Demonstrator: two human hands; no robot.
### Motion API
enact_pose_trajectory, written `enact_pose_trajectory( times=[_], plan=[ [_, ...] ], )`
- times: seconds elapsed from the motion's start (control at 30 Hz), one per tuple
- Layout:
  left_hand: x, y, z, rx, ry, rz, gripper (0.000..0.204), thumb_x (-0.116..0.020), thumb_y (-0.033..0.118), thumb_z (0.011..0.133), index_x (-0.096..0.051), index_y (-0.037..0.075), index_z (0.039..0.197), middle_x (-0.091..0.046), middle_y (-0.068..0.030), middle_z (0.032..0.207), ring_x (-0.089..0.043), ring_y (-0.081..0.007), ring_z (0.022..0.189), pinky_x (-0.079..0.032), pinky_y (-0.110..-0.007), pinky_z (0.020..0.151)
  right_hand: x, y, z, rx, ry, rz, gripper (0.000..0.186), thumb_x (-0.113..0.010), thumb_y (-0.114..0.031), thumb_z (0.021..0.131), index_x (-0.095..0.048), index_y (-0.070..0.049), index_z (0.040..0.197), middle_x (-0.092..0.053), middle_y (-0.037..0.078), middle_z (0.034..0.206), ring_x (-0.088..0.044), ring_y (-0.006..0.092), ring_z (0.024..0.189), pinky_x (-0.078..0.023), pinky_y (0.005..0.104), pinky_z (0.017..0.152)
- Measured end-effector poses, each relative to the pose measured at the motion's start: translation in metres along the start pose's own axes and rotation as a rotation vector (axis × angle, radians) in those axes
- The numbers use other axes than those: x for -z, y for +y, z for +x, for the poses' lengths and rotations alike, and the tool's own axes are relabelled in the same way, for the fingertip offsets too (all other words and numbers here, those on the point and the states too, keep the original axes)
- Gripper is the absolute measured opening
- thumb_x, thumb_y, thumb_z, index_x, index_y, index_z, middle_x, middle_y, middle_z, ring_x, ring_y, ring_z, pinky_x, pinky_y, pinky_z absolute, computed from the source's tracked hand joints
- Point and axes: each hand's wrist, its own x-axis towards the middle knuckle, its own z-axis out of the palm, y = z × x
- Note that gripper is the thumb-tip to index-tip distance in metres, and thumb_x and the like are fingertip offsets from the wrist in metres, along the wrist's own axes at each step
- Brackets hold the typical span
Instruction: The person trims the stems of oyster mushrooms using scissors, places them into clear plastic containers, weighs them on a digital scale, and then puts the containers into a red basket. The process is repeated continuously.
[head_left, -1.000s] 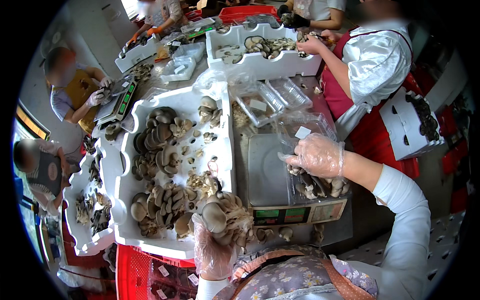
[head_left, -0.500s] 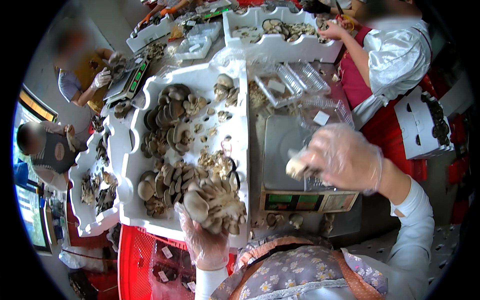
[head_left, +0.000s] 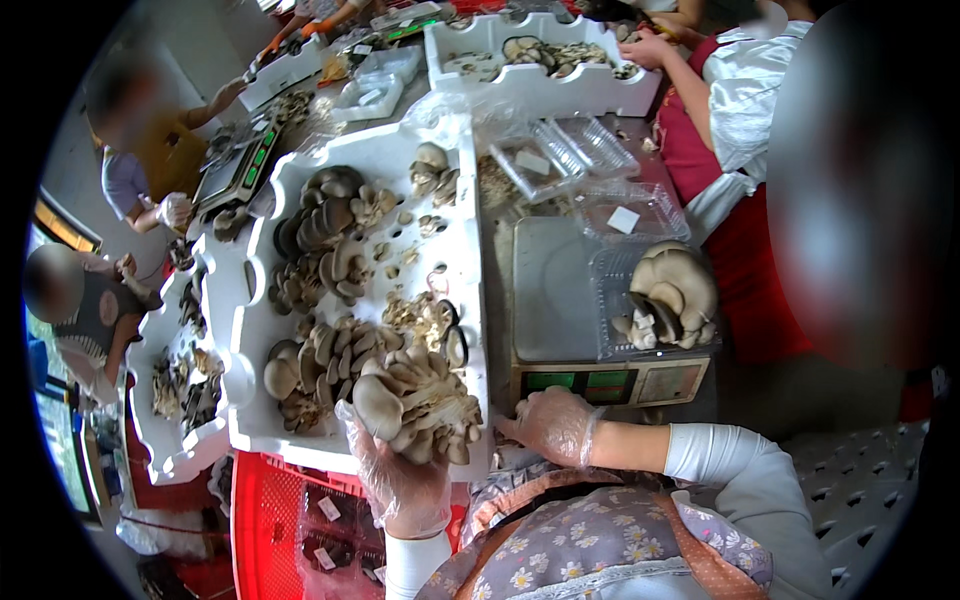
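My left hand (head_left: 405, 490), in a clear plastic glove, is closed on a large cluster of grey oyster mushrooms (head_left: 415, 405) above the front of a white foam crate (head_left: 250, 430) of mushrooms. My gloved right hand (head_left: 550, 425) is low in front of the scale (head_left: 555, 290), its fingers curled down near the table edge; what they hold, if anything, is hidden. On the scale, a clear plastic tray (head_left: 610, 280) carries a pale cap and smaller mushrooms (head_left: 668, 290).
Empty clear trays (head_left: 590, 150) lie behind the scale. Another foam crate (head_left: 540, 95) is at the back, a narrower one (head_left: 180, 440) at left. A red basket (head_left: 265, 510) sits below my crate. Co-workers stand left (head_left: 165, 160), right (head_left: 750, 90) and at the back.
My right hand has left the tray on the scale and moved down to the scale's front. A large pale cap now shows in that tray. My left hand still holds its cluster.
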Motion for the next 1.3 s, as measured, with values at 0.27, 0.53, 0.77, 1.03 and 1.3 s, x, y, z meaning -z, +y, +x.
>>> enact_pose_trajectory(
  times=[0.27,0.53,0.77,1.03,1.3],
  plan=[
    [0.006,-0.013,0.006,0.045,0.028,0.06,0.066,-0.049,0.059,0.1,-0.051,0.008,0.142,-0.062,-0.0128,0.136,-0.062,-0.0313,0.121,-0.058,-0.046,0.091,0.103,0.029,-0.081,-0.185,0.55,-0.014,0.056,-0.074,-0.013,0.08,-0.059,0.001,0.132,-0.058,0.008,0.072,-0.061,0.0256,0.064,-0.052,0.0392,0.057],
    [-0.013,-0.018,0.01,0.188,0.034,0.069,0.06,-0.054,0.054,0.099,-0.056,0.008,0.138,-0.063,-0.0126,0.13,-0.063,-0.0302,0.115,-0.053,-0.044,0.092,0.095,0.055,-0.096,-0.666,0.462,-0.358,0.05,-0.077,-0.02,0.077,-0.063,-0.006,0.122,-0.064,0.015,0.094,-0.064,0.033,0.085,-0.051,0.0455,0.073],
    [-0.004,-0.025,0.016,0.254,0.103,0.109,0.071,-0.055,0.062,0.095,-0.054,0.006,0.139,-0.065,-0.0152,0.127,-0.065,-0.0326,0.106,-0.056,-0.043,0.076,0.076,0.067,-0.086,-0.676,0.519,-0.456,0.036,-0.07,-0.014,0.082,-0.068,-0.009,0.117,-0.063,0.013,0.09,-0.063,0.0328,0.082,-0.051,0.0456,0.072],
    [-0.01,-0.02,0.011,0.329,0.038,0.094,0.052,-0.059,0.052,0.098,-0.062,0.006,0.122,-0.068,-0.0103,0.111,-0.065,-0.0286,0.105,-0.058,-0.051,0.083,0.115,0.074,-0.114,-0.583,0.803,-0.104,0.032,-0.076,-0.009,0.075,-0.067,-0.007,0.106,-0.068,0.014,0.094,-0.066,0.0377,0.081,-0.052,0.0473,0.07],
    [0.001,-0.031,0.019,0.327,0.091,0.098,0.05,-0.054,0.052,0.099,-0.065,0.005,0.111,-0.071,-0.012,0.1,-0.064,-0.0279,0.088,-0.055,-0.043,0.076,0.128,0.051,-0.166,-0.462,0.654,0.497,0.033,-0.08,-0.009,0.078,-0.069,-0.003,0.108,-0.073,0.014,0.098,-0.073,0.0277,0.086,-0.058,0.0355,0.077]
  ],
)
